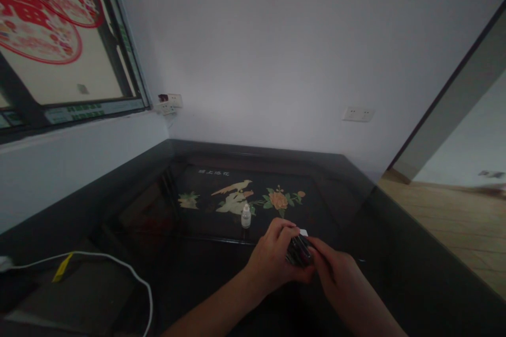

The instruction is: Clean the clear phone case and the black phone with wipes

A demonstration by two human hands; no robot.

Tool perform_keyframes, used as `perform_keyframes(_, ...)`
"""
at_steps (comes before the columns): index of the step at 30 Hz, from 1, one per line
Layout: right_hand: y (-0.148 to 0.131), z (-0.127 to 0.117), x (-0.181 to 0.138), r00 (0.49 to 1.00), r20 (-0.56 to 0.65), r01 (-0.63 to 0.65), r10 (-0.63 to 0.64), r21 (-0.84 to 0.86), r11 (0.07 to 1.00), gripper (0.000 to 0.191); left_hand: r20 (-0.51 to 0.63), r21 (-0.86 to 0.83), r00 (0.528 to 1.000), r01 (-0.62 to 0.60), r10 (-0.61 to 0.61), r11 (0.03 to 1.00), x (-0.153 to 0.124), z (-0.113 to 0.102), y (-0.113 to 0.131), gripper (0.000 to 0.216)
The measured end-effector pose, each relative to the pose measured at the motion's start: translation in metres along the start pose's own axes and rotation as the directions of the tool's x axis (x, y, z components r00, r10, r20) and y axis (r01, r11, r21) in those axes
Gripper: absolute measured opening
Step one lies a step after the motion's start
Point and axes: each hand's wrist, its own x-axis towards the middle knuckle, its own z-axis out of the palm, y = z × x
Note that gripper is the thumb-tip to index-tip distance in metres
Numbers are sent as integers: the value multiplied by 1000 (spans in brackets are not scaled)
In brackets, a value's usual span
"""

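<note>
My left hand and my right hand meet over the dark table, both closed around a small dark object with a white tip; I cannot make out what it is. The left thumb and fingers curl over its top, while the right fingers pinch it from the right side. A small white dropper bottle stands upright just beyond my left hand, apart from it.
The table top bears a painted bird and flower panel. A white cable with a yellow tag loops at the left front. Wall sockets sit behind. A window is at left, tiled floor at right.
</note>
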Motion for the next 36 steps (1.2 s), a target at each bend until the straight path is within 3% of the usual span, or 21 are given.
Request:
perform_keyframes(8, -2, 0, 1, 999, 24, 21, -22, 37, 999, 41, -33, 3, 999, 14, -14, 1000, -2, -2, -2, 61)
perform_keyframes(17, 2, 0, -2, 1000, -23, 10, -10, 30, 1000, 43, 41, -3, 998, -42, 42, 999, -2, 1, 1, 71)
perform_keyframes(22, 3, 1, -3, 999, -29, 35, -34, 35, 999, 41, -35, 71, 999, -27, 30, 997, -5, 2, 1, 65)
perform_keyframes(27, 16, -7, 3, 983, -181, -3, -3, -36, 999, 44, -110, 123, 993, -24, 38, 992, -9, -4, -2, 54)
perform_keyframes(31, 20, -10, 8, 986, -165, -4, -2, -39, 999, 42, -48, 49, 997, -52, 54, 997, -7, -7, -7, 59)
perform_keyframes(36, 23, -8, 15, 978, -205, -26, 29, 18, 1000, 44, 122, -62, 991, 61, -53, 996, -4, -18, -10, 43)
